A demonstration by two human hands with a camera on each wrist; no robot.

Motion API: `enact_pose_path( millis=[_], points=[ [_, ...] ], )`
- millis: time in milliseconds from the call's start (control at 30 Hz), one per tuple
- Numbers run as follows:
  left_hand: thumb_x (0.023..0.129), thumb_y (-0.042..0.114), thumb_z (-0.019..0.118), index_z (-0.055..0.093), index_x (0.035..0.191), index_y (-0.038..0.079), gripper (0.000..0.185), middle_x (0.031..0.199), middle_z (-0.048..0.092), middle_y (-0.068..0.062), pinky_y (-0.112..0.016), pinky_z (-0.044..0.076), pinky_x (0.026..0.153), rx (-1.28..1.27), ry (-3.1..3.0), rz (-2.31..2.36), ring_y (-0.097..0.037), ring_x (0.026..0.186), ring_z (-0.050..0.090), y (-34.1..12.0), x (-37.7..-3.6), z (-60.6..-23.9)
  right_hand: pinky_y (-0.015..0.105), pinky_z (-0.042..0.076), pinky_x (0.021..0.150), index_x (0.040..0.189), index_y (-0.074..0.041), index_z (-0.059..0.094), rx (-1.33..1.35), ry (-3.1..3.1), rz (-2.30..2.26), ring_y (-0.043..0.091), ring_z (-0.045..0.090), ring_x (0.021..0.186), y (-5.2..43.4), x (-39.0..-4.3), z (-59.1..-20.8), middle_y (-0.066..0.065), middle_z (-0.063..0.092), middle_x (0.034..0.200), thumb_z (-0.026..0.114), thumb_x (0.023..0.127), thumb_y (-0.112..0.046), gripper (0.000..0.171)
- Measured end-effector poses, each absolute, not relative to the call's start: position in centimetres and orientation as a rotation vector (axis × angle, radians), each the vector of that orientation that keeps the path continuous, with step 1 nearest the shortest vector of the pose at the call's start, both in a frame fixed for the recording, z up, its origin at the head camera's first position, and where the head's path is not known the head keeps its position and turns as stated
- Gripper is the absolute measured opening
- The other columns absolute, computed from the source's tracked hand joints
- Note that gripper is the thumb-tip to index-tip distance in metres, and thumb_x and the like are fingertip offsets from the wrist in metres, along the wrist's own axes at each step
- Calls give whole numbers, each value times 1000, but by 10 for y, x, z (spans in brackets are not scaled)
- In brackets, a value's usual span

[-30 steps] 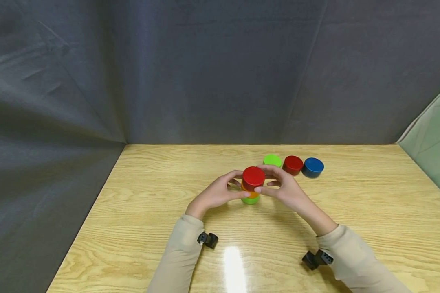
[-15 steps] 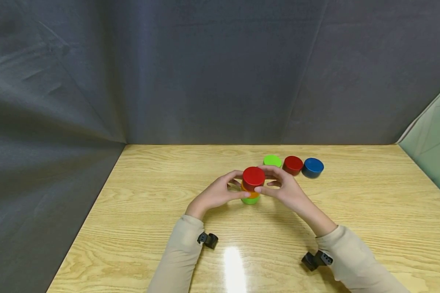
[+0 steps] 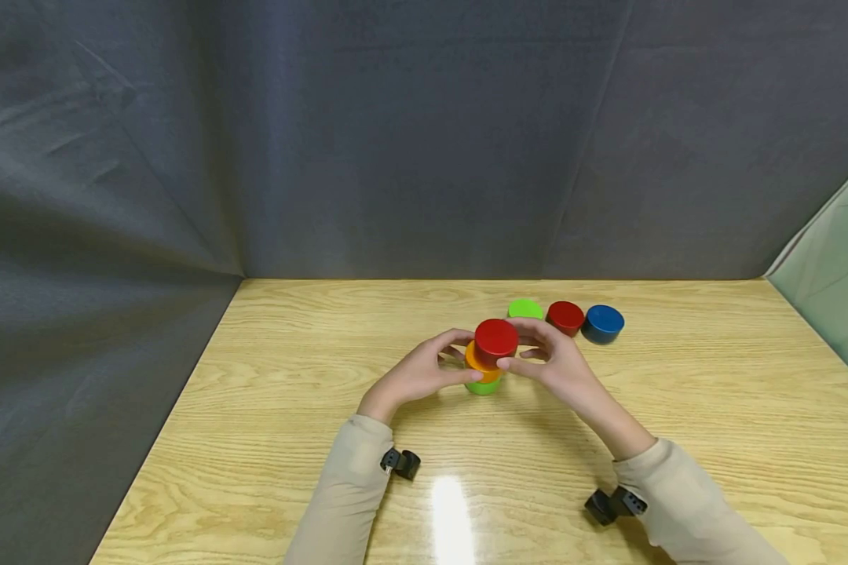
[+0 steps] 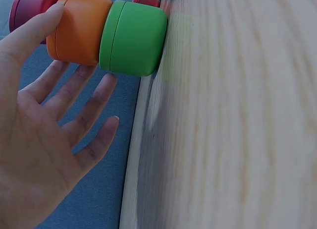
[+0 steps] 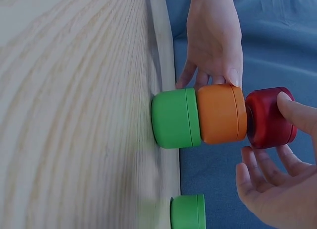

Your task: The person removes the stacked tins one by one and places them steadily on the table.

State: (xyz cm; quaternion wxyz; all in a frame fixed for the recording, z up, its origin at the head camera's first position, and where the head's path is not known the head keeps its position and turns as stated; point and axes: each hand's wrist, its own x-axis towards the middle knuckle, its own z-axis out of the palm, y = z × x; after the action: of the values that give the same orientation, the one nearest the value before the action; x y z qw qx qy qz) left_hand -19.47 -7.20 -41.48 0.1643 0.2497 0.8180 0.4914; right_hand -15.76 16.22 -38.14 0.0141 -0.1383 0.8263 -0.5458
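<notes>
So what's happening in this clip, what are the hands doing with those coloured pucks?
A person works at a wooden table with a three-high stack: green puck at the bottom, orange puck on it, red puck on top. The right hand pinches the red puck, which sits off-centre toward the right. The left hand steadies the orange puck with a fingertip. Three loose pucks lie behind.

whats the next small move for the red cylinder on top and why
Probably the right hand should nudge the red cylinder back left until centred: it sits offset to the right on the orange cylinder, which the left hand steadies above the green cylinder.
</notes>
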Motion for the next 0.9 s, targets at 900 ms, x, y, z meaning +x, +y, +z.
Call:
enact_pose_path(
  millis=[900],
  points=[
    [91, 33, 74, 55, 137, 27, 51, 128, 58, 14, -37, 45, 96, 725, 2320, 1404, -14, 111, 55, -72, -195, -414, 16, 48, 86, 137, 0, 51, -360, 2610, -1739, 20, 56, 110, 183, -152, -382, 17, 59, 129, 75, 90, -14, 55]
  ],
)
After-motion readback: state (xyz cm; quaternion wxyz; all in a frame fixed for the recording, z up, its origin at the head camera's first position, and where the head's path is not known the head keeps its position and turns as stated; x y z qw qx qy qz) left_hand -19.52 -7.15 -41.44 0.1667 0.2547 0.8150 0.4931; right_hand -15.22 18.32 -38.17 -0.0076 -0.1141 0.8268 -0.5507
